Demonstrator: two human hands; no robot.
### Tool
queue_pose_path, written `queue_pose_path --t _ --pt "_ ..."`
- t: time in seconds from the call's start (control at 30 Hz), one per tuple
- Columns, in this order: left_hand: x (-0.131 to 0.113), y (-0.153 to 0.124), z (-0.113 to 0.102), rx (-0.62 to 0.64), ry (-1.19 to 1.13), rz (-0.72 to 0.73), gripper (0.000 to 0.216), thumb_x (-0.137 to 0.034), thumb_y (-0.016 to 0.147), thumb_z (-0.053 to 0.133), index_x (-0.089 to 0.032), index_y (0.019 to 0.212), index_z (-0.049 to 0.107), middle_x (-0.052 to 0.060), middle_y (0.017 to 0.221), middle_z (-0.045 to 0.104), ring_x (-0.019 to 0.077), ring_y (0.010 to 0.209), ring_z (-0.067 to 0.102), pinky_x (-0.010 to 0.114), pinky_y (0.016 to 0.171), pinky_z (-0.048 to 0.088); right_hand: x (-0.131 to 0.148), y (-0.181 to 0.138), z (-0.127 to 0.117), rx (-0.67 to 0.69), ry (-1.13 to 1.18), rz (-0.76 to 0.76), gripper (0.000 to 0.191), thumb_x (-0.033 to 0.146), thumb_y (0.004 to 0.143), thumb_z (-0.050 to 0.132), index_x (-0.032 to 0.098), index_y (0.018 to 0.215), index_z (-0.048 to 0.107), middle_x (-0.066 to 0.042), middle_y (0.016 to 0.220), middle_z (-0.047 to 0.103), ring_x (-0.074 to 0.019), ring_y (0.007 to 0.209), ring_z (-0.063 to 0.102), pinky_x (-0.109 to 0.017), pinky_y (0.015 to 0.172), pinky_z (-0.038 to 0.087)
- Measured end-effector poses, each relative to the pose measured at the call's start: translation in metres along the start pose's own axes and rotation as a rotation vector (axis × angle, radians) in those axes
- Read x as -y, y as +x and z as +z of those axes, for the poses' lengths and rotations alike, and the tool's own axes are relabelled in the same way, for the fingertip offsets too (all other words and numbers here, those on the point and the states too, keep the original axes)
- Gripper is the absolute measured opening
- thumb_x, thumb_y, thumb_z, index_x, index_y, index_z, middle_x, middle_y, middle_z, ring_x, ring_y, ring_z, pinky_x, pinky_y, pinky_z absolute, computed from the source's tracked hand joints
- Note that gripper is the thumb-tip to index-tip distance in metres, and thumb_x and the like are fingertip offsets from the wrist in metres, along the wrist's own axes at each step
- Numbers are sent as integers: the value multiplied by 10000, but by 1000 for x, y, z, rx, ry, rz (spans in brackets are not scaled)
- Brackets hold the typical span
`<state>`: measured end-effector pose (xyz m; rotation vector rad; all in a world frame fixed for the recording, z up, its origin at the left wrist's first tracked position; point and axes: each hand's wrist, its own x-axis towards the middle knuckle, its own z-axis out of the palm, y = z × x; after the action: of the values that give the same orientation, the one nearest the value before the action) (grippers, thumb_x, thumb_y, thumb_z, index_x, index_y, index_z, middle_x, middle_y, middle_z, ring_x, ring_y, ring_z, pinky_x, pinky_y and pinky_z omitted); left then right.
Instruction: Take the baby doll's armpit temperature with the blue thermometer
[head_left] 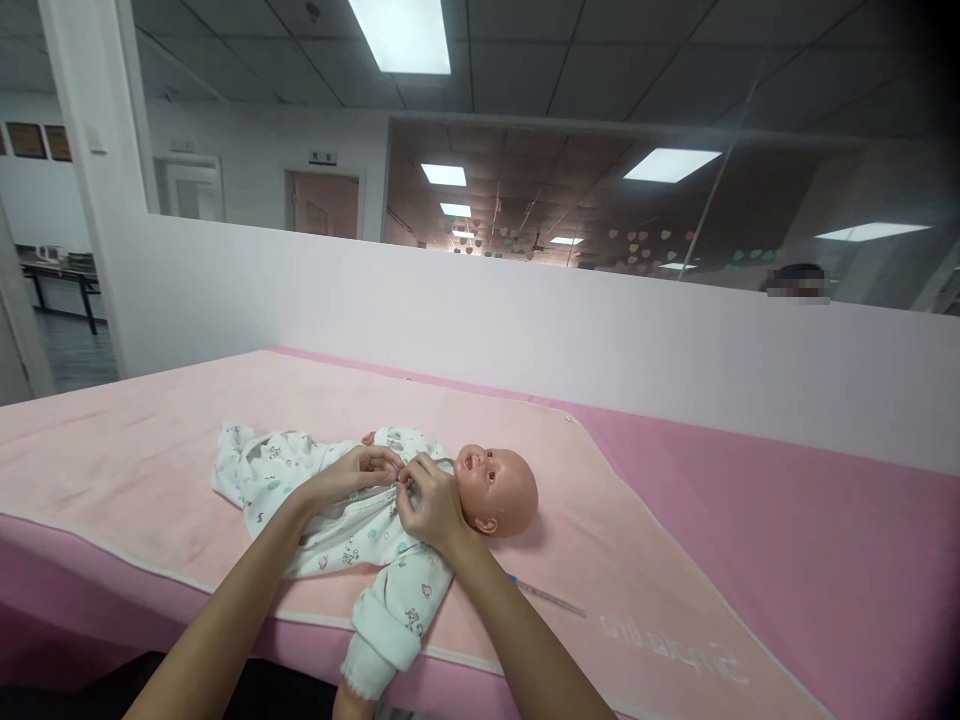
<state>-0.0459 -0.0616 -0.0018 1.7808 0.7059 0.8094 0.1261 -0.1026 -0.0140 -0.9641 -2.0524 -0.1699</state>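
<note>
A baby doll (510, 490) lies on its back, its head to the right. It wears a white romper (352, 545) printed with small animals, and one sleeved arm hangs over the near edge. Over the doll's chest, my left hand (358, 472) is closed, its fingertips pinching the romper's front. My right hand (429, 500) meets it just below the doll's chin, fingers bent and pinching the same front opening. The exact bit of cloth or fastener between the fingertips is too small to make out.
A pink blanket (637, 560) covers the padded pink table (847, 530). Right of my right forearm lies a thin clear stick with a blue end (551, 598), perhaps a thermometer. A white half wall (525, 320) with glass above stands behind; a person's head shows through it.
</note>
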Motion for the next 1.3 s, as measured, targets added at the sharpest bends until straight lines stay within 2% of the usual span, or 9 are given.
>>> queue_pose_path --t 0.17,0.37,0.57,0.7,0.87,1.03,1.3 --pt "4 1 0 3 -10 30 276 -310 696 659 -136 903 599 18 708 579 104 634 487 201 565 359 -1 0 1 -9 4 -26 103 147 693 465 200 745 535 -1 769 526 -104 602 491 -208 530 365" --pt "10 4 -1 -79 -135 -19 322 -317 685 671 -158 949 577 9 743 599 123 713 537 227 677 398 -1 0 4 -36 -25 7 78 176 766 447 198 755 521 -7 761 545 -112 621 509 -212 547 360" --pt "5 0 -1 -155 -97 -39 345 -390 672 653 -154 912 572 7 728 577 137 700 529 210 596 374 -2 0 5 -28 -2 28 115 221 840 408 198 804 515 -14 772 576 -120 647 539 -211 576 378" --pt "1 -2 0 -124 -92 -40 322 -396 674 644 -148 866 570 -10 666 532 119 638 487 200 558 340 -3 -1 7 -48 -2 44 140 232 859 391 194 815 518 -19 765 584 -120 631 545 -213 574 383" --pt "-2 -2 1 -69 -144 -27 271 -368 691 641 -150 827 555 -14 685 503 110 652 457 201 602 338 -4 -1 9 -70 -12 47 143 236 858 395 190 815 523 -20 759 593 -120 647 562 -206 583 389" --pt "-2 -2 0 -60 -138 -49 230 -336 667 659 -167 787 558 -5 695 506 144 750 478 213 661 355 -3 -1 10 -66 -48 43 131 238 846 413 194 794 525 -8 753 593 -114 644 560 -198 573 374" --pt "-1 -3 -1 -14 -216 -55 217 -307 676 661 -162 786 542 -14 684 505 112 652 455 206 614 333 -3 -1 9 -40 -82 25 97 211 825 432 203 810 528 6 770 594 -105 622 539 -202 550 350"
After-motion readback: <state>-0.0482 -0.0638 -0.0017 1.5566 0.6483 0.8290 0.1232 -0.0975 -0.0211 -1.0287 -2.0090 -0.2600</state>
